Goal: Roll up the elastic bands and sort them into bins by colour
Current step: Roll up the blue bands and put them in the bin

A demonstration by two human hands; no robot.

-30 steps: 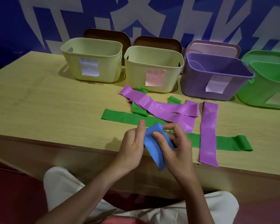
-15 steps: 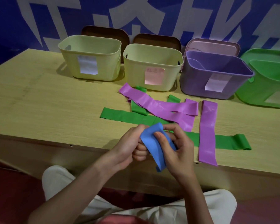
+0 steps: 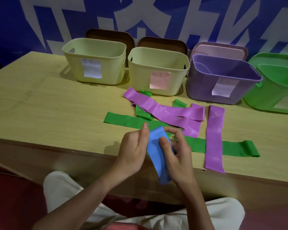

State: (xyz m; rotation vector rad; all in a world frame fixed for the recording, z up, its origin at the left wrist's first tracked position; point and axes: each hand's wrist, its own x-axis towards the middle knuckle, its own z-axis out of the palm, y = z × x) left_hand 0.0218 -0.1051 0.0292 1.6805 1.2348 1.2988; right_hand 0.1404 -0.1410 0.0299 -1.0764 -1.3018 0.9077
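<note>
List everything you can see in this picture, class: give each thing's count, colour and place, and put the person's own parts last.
table: one, light wood, across the middle.
yellow bins: two, pale yellow, back row, left and centre, each with a paper label.
purple bin: one, back row, right of the yellow ones.
green bin: one, far right, partly out of frame.
lids: four, two brown, one pink, one green, standing behind the bins.
purple bands: about three, lying flat in front of the bins.
green bands: at least two, flat, partly under the purple ones.
blue band: one, held at the table's near edge.
wall: blue with white shapes.
hands: left and right, both gripping the blue band.
</note>
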